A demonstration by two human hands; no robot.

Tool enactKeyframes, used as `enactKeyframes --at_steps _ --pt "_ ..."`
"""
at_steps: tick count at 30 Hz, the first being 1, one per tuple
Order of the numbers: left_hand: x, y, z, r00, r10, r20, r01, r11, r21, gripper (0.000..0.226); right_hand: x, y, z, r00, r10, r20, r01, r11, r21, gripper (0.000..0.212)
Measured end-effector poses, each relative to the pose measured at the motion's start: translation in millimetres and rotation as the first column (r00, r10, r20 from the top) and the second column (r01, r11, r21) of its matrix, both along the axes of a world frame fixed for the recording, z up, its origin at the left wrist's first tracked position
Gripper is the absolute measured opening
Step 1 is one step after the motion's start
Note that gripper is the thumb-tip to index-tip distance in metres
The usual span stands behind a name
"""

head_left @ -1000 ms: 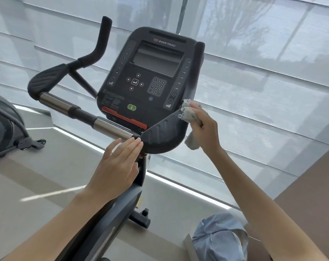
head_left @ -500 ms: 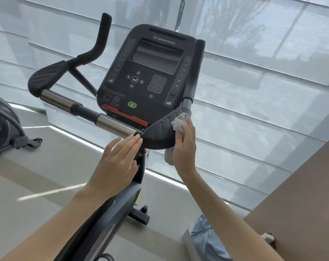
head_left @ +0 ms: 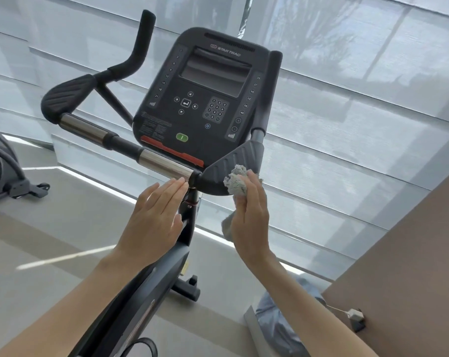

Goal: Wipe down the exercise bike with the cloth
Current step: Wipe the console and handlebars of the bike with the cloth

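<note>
Grey and fluffy, the cloth (head_left: 235, 182) is bunched up in the right hand (head_left: 249, 217). The fingers of that hand are closed around it, and they press the cloth against the black ribbed pad (head_left: 231, 167) at the right end of the handlebar. A loose end of the cloth hangs down under the hand, at about 7 o'clock from the knuckles.

The exercise bike (head_left: 166, 269) fills the middle of the view. Its black console (head_left: 208, 99) stands at 12 o'clock from the hands, with a dark screen on top, round buttons and number keys lower down, and a green button near the bottom. A red strip runs along the bottom edge of the console.

The left hand (head_left: 154, 222) is flat, with its fingers straight and close together. It holds nothing. Its fingertips touch the shiny metal bar (head_left: 164, 164) where the bar meets the black pad. The right hand is at 3 o'clock from the left hand, just beside it.

A second black pad (head_left: 66, 97) sits at the far left end of the handlebar, at 10 o'clock from the left hand. A black grip (head_left: 138, 47) curves up from it.

Pale window blinds (head_left: 359, 124) hang behind the bike. Another machine (head_left: 2, 171) shows at 9 o'clock, on the floor (head_left: 51, 228). A light blue bundle of fabric (head_left: 277, 320) lies at 5 o'clock.
</note>
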State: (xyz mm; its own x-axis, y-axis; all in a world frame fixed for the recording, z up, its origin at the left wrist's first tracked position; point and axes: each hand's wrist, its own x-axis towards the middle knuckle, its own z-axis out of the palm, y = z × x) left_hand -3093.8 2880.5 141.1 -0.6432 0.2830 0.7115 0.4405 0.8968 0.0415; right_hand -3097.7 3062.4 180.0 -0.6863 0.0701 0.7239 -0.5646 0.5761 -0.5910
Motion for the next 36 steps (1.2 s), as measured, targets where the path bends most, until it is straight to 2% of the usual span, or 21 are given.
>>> enactKeyframes --at_steps 3,6,10,12,16,24,26,28,31,34,36 --pt "-3 6 3 1.000 -0.005 0.002 0.005 1.000 -0.002 0.050 -18 23 38 0.991 -0.034 -0.126 0.028 0.998 -0.047 0.030" --pt "-6 15 7 1.000 -0.001 0.010 0.002 0.999 -0.050 0.049 -53 37 73 0.986 -0.039 -0.164 0.052 0.996 0.075 0.028" --pt "-10 21 7 0.999 0.016 0.051 -0.011 0.994 -0.108 0.051 -97 45 85 0.996 0.033 0.085 -0.065 0.911 0.406 0.023" --pt "-11 21 6 0.998 0.022 0.059 -0.015 0.993 -0.116 0.051 -109 43 79 0.979 0.034 0.203 -0.134 0.855 0.501 0.023" --pt "-11 20 5 0.997 0.035 0.068 -0.026 0.991 -0.131 0.052 -102 37 66 0.985 0.037 0.167 -0.127 0.814 0.567 0.027" --pt "-10 22 6 0.998 0.023 0.057 -0.018 0.996 -0.090 0.051 -41 37 38 0.975 0.198 0.097 -0.216 0.768 0.603 0.028" --pt "-10 21 7 0.999 0.017 0.046 -0.013 0.996 -0.091 0.050 -35 43 45 0.968 0.224 0.114 -0.249 0.794 0.555 0.025" --pt "-11 20 7 0.999 0.014 0.029 -0.011 0.995 -0.095 0.049 -38 50 61 0.973 0.190 0.132 -0.229 0.867 0.442 0.022" --pt "-13 18 8 1.000 0.011 0.011 -0.010 0.995 -0.095 0.048 -64 60 92 0.992 0.080 0.097 -0.106 0.947 0.303 0.017" --pt "-14 18 8 1.000 -0.004 0.000 0.004 0.996 -0.084 0.047 -94 59 109 0.993 0.026 0.118 -0.063 0.945 0.322 0.015" --pt "-14 18 8 1.000 -0.008 -0.002 0.008 0.997 -0.077 0.047 -110 52 105 0.974 0.012 0.227 -0.104 0.911 0.398 0.009"
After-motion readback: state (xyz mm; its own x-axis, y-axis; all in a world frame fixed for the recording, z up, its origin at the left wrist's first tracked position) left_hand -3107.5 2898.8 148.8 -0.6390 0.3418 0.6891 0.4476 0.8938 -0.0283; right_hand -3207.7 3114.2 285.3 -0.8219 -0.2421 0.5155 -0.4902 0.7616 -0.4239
